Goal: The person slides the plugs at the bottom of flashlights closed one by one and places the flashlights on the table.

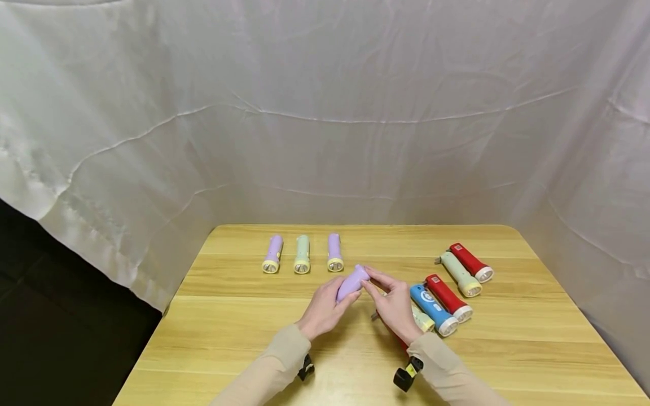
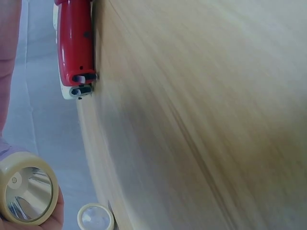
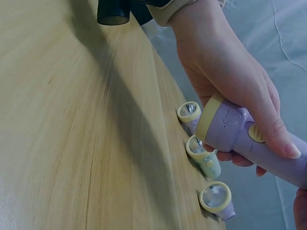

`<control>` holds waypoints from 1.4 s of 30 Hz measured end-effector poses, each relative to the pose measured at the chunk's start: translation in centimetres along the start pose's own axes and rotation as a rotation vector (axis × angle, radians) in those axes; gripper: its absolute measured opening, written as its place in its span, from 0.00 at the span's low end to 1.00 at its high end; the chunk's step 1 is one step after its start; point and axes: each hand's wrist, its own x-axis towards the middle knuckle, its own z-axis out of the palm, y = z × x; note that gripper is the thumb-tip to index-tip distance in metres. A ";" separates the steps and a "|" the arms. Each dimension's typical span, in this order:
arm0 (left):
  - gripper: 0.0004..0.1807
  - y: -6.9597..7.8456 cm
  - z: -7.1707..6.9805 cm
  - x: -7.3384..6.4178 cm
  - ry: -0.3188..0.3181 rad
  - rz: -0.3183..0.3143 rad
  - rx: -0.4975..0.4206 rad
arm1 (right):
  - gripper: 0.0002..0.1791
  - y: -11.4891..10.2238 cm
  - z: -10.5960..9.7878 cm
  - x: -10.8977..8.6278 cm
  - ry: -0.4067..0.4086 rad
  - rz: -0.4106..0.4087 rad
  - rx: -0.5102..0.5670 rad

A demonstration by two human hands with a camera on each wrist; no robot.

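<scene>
Above the middle of the table, my left hand [image 1: 322, 309] holds a purple flashlight [image 1: 352, 283] around its body. The thumb lies along the body beside a yellow button in the right wrist view, and the cream-rimmed lens [image 2: 29, 191] shows in the left wrist view. My right hand [image 1: 396, 304] pinches the tail end with thumb and index finger; what the fingertips cover is hidden. Beneath and beside the right hand lie a partly hidden pale green flashlight [image 1: 424, 320] and a red flashlight mostly covered by the hand.
At the back left stand in a row a purple flashlight [image 1: 273, 254], a mint flashlight [image 1: 302, 254] and another purple flashlight [image 1: 334, 252]. To the right lie a blue flashlight [image 1: 431, 307], two red ones and a green flashlight [image 1: 459, 273] with its plug out. Grey cloth [image 1: 355, 169] surrounds the table.
</scene>
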 end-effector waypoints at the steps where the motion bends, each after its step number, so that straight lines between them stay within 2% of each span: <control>1: 0.23 0.0 0.0 0.0 -0.001 -0.002 -0.002 | 0.18 0.0 0.0 0.0 0.002 0.002 0.006; 7: 0.23 0.2 -0.1 0.0 -0.011 -0.017 -0.005 | 0.17 -0.1 0.1 0.1 0.020 0.032 0.005; 15: 0.22 0.1 -0.1 0.0 -0.014 0.003 0.021 | 0.16 -0.7 -0.3 0.4 0.000 0.082 0.005; 20: 0.22 0.1 -0.2 0.4 -0.027 0.019 0.031 | 0.15 0.0 -1.2 0.8 -0.010 0.107 0.065; 24: 0.22 0.2 -0.3 0.7 -0.052 0.021 0.000 | 0.15 0.3 -1.6 0.9 -0.027 0.097 0.115; 31: 0.23 0.4 -1.0 0.9 -0.138 0.024 -0.056 | 0.15 0.6 -1.9 1.0 -0.047 0.119 0.142; 38: 0.22 0.6 -1.7 1.2 -0.277 0.003 -0.149 | 0.16 0.8 -3.1 1.5 -0.101 0.185 0.119; 42: 0.25 1.0 -2.0 1.4 -0.336 -0.001 -0.154 | 0.16 0.8 -3.8 1.8 -0.137 0.204 0.104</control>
